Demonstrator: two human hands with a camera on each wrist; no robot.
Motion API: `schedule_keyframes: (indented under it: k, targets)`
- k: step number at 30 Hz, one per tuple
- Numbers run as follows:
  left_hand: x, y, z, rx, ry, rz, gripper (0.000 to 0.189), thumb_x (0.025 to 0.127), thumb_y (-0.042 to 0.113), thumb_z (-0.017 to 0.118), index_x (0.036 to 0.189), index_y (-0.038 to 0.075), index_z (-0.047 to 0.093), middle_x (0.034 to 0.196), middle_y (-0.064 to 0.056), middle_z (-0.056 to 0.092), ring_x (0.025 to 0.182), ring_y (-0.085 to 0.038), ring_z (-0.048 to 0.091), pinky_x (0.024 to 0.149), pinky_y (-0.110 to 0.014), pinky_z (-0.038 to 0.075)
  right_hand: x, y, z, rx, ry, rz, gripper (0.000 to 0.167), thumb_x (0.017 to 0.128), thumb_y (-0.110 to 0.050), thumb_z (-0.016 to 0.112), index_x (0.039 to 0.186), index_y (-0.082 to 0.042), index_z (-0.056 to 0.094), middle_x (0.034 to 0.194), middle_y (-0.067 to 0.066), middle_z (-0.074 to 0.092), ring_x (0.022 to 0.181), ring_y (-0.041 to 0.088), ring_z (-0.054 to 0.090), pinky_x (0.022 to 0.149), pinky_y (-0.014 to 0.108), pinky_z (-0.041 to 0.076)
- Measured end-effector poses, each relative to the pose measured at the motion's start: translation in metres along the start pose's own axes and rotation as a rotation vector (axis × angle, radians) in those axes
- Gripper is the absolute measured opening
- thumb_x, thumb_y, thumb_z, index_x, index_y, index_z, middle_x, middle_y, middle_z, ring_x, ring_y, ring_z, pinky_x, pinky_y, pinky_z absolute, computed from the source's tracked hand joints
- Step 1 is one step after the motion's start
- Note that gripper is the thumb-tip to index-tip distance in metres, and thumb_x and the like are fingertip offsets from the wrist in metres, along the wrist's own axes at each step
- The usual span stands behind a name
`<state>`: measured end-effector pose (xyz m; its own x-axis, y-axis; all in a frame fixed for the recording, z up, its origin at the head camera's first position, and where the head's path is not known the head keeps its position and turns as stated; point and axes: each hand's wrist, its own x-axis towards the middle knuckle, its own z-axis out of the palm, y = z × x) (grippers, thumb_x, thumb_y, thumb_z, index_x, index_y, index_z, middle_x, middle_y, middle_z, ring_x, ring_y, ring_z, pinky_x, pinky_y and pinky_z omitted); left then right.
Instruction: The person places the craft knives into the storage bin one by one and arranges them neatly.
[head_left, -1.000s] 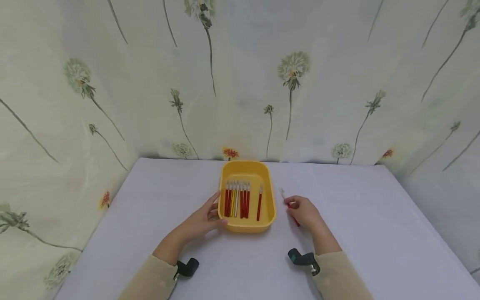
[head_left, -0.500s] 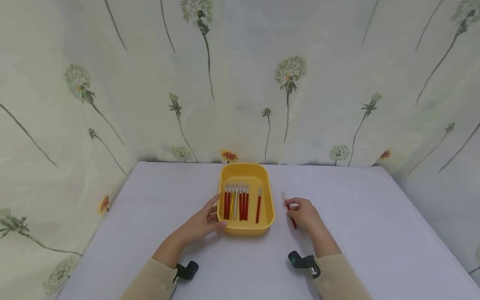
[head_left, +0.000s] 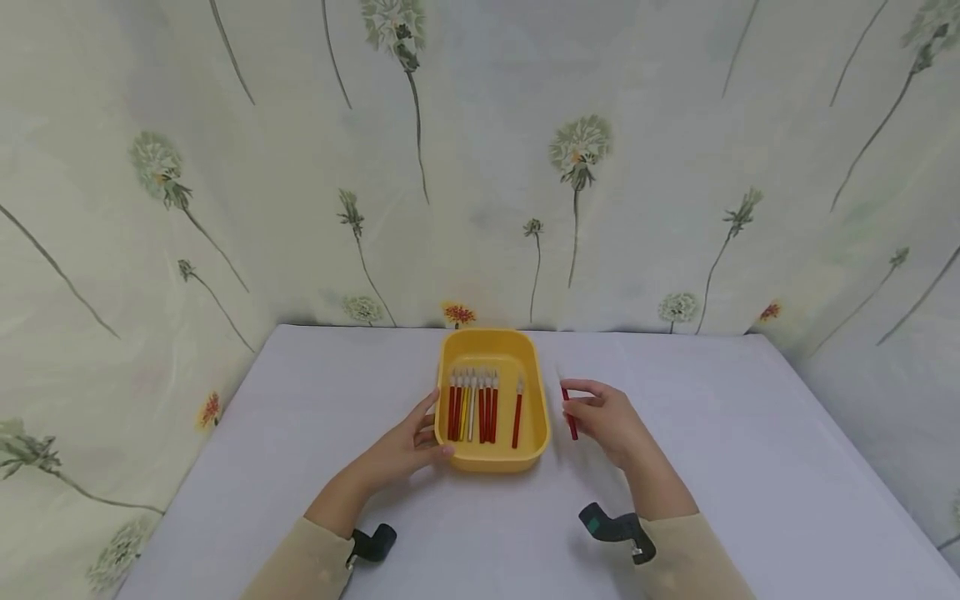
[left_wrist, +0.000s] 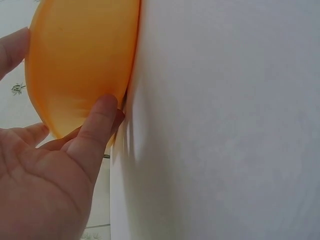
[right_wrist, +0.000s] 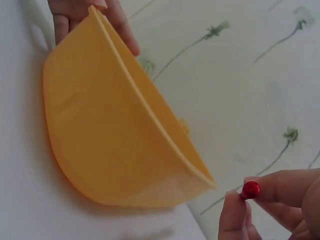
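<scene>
A yellow plastic tray (head_left: 493,463) sits on the white table. My left hand (head_left: 401,446) holds its left side, index finger near the rim and thumb at the front corner; fingers also lie against the tray's wall (left_wrist: 82,55) in the left wrist view. Inside the tray, several slim sticks with pale pointed tips, like paintbrushes, lie in a row; one red stick (head_left: 517,417) lies apart at the right. To the right of the tray, my right hand (head_left: 611,421) pinches another slim red stick (head_left: 570,414), its round end facing the right wrist camera.
White cloth (head_left: 750,433) covers the table on both sides of the tray. Behind it hangs a backdrop (head_left: 480,167) printed with dandelions. Black wrist cameras (head_left: 373,542) sit at both sleeves.
My right hand has risen with the red stick and moved closer to the tray; the stick has turned more upright in view. The left hand stays on the tray.
</scene>
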<state>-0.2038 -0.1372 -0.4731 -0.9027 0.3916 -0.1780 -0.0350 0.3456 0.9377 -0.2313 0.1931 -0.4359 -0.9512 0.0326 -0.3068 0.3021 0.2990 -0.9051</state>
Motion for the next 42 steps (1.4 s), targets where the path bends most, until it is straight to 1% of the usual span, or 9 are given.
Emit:
schedule_keyframes:
  k: [9,12,16,22,25,28,32,35,42]
  targets:
    - [0.002,-0.004,-0.001,0.011,0.001,0.006,0.098,0.089,0.038,0.077,0.162,0.028,0.012,0.155,-0.015,0.04,0.136,-0.03,0.049,0.111,-0.049,0.039,-0.007,-0.023,0.021,0.128,-0.047,-0.048,0.04,0.099,-0.009,0.062,0.139,-0.008,0.057,0.126,0.022,0.061,0.106,0.029,0.065,0.093,0.034,0.055]
    - [0.002,-0.005,0.0,0.017,0.006,-0.002,0.099,0.088,0.039,0.077,0.162,0.029,0.012,0.155,-0.015,0.04,0.135,-0.03,0.049,0.111,-0.049,0.039,-0.008,-0.029,0.034,0.141,-0.069,-0.066,0.04,0.099,-0.008,0.061,0.139,-0.006,0.057,0.124,0.024,0.061,0.106,0.033,0.065,0.091,0.033,0.056]
    - [0.003,-0.006,0.001,0.026,0.001,-0.003,0.1,0.088,0.041,0.076,0.162,0.03,0.01,0.155,-0.014,0.04,0.136,-0.029,0.049,0.112,-0.049,0.038,-0.007,-0.034,0.051,0.145,-0.069,-0.052,0.04,0.1,-0.007,0.06,0.139,-0.005,0.057,0.123,0.025,0.061,0.103,0.034,0.065,0.086,0.029,0.058]
    - [0.002,-0.005,0.001,0.019,-0.004,0.014,0.099,0.09,0.039,0.076,0.162,0.028,0.01,0.156,-0.013,0.039,0.137,-0.028,0.048,0.113,-0.049,0.037,-0.002,-0.039,0.072,0.116,-0.039,-0.031,0.038,0.1,-0.006,0.06,0.138,-0.004,0.057,0.117,0.024,0.063,0.086,0.025,0.068,0.083,0.03,0.059]
    - [0.001,-0.005,0.001,0.015,-0.008,0.014,0.098,0.09,0.038,0.075,0.162,0.029,0.01,0.156,-0.013,0.039,0.137,-0.028,0.047,0.113,-0.049,0.037,-0.002,-0.038,0.082,0.113,-0.023,-0.033,0.037,0.1,-0.005,0.059,0.137,-0.003,0.057,0.112,0.023,0.064,0.082,0.023,0.068,0.078,0.028,0.058]
    - [0.0,-0.006,0.0,0.009,-0.008,0.009,0.097,0.091,0.037,0.075,0.162,0.029,0.01,0.156,-0.014,0.039,0.138,-0.029,0.047,0.113,-0.049,0.036,-0.002,-0.035,0.095,0.146,-0.02,-0.04,0.037,0.101,-0.003,0.056,0.138,0.0,0.056,0.109,0.024,0.065,0.077,0.02,0.068,0.073,0.027,0.057]
    - [-0.002,-0.005,-0.001,0.013,-0.002,0.005,0.097,0.091,0.037,0.075,0.162,0.028,0.01,0.155,-0.015,0.039,0.138,-0.03,0.047,0.112,-0.05,0.037,-0.003,-0.032,0.11,0.203,-0.001,-0.032,0.037,0.102,-0.002,0.053,0.139,0.004,0.052,0.113,0.027,0.062,0.071,0.016,0.066,0.071,0.026,0.057]
    - [-0.002,-0.005,0.0,0.012,-0.007,0.005,0.097,0.091,0.038,0.075,0.162,0.027,0.01,0.156,-0.015,0.039,0.137,-0.03,0.047,0.112,-0.05,0.038,-0.002,-0.03,0.116,0.211,0.036,-0.008,0.036,0.102,-0.002,0.051,0.138,0.004,0.052,0.115,0.027,0.06,0.066,0.013,0.063,0.069,0.024,0.056]
    - [0.0,-0.006,0.002,0.01,-0.006,0.004,0.097,0.09,0.038,0.075,0.162,0.029,0.011,0.155,-0.012,0.04,0.137,-0.028,0.048,0.112,-0.048,0.038,0.003,-0.026,0.117,0.151,0.072,0.028,0.034,0.103,-0.003,0.048,0.136,0.003,0.053,0.107,0.022,0.061,0.062,0.012,0.061,0.068,0.027,0.055]
